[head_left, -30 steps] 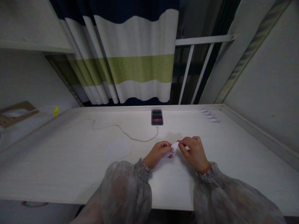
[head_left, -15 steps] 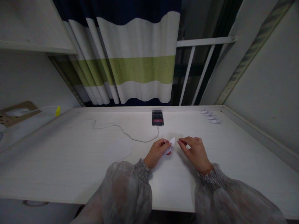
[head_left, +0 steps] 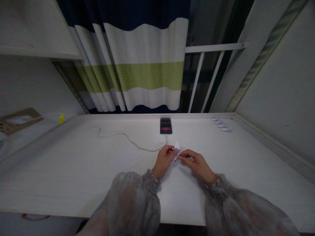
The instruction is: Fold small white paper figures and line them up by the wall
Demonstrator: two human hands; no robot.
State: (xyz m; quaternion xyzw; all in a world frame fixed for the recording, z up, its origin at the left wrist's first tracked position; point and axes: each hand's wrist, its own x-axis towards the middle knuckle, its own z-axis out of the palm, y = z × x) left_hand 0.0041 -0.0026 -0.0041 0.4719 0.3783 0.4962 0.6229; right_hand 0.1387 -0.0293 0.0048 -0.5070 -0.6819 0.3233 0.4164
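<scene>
A small piece of folded white paper point(head_left: 177, 146) is held above the table, its pointed end facing away from me. My left hand point(head_left: 165, 159) is closed on it, with the thumb laid over the near side. From the right, the thumb and fingertips of my right hand point(head_left: 196, 164) are pinched together at the paper's lower right edge. The fingers partly hide the folds, so its full shape cannot be made out.
Several small folded white paper pieces point(head_left: 221, 125) lie in a row at the back right of the white table point(head_left: 73, 177). A phone point(head_left: 166, 126) with a white charging cable point(head_left: 140, 147) lies behind my hands. White paper sheets point(head_left: 126, 159) rest at the left.
My right hand has moved left from apart to the paper's edge and pinches there. The folded paper has turned more upright in my left hand and shifted slightly left.
</scene>
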